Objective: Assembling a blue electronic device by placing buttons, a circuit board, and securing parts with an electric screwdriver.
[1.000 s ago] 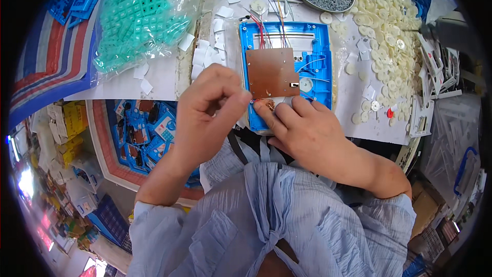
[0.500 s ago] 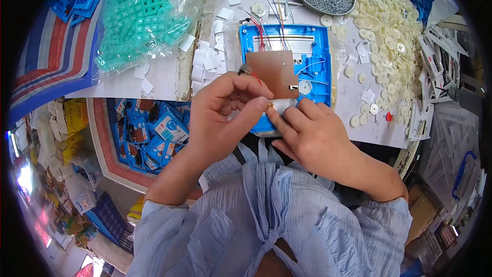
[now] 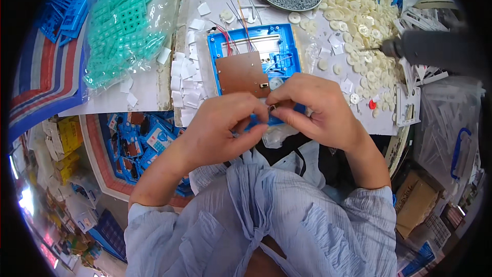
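A blue plastic housing point(image 3: 292, 46) lies open at the table's near edge, with a brown circuit board point(image 3: 238, 74) resting aslant over it. Thin coloured wires rise from the housing's far side. At the board's near edge, my right hand point(image 3: 320, 113) pinches a small metal-and-dark part point(image 3: 271, 107) between thumb and forefinger. Close beside it, my left hand point(image 3: 220, 125) is curled, its thumb and forefinger tips nearly together; whatever lies between them is too small to make out. A small slide switch point(image 3: 264, 85) sits on the board just beyond my fingertips.
A round metal tray point(image 3: 287, 2) of small screws stands at the back, beside heaped cream discs point(image 3: 359, 20). A dark power screwdriver point(image 3: 430, 48) juts in from the right. Bagged green keypads point(image 3: 123, 36) and white paper pieces point(image 3: 184, 74) lie left; a bin point(image 3: 100, 149) holds blue units.
The view has shifted, so the table sits further left. My right hand has risen from lying over the housing's near edge and turned into a pinch on the small part.
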The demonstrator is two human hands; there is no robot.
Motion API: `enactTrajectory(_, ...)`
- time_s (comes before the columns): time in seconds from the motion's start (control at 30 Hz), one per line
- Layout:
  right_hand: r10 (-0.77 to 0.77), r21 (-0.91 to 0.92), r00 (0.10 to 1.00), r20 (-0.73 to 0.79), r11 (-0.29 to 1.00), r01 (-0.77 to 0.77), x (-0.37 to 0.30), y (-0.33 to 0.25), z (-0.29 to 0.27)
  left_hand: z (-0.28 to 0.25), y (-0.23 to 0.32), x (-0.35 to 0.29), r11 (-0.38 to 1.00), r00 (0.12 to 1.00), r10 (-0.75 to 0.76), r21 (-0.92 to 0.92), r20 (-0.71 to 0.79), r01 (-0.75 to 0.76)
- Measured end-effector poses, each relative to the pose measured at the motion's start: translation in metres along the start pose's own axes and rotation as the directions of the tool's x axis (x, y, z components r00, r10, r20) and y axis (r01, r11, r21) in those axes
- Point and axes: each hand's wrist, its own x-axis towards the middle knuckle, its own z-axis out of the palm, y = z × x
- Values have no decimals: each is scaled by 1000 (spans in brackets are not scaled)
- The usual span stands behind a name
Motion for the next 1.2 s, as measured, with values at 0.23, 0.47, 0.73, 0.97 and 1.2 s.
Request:
enactTrajectory(0.23,49,-287,997,-67,956,-67,-16,-13,-10,0,-17,-5,895,949,283,394,-141,-209)
enactTrajectory(0.47,142,-123,974,-174,979,-165,-35,-10,5,4,-24,-22,806,947,303,559,-104,-196)
enactTrajectory(0.73,106,-81,964,-245,988,-129,-43,-4,18,0,-28,-25,784,956,286,591,-71,-191)
enactTrajectory(0.97,11,-289,997,-75,957,-32,-35,-15,6,-1,-28,-25,789,961,272,583,-54,-191)
enactTrajectory(1.2,-30,-510,992,122,856,88,-45,-17,17,-3,-24,-23,729,965,262,653,10,-205)
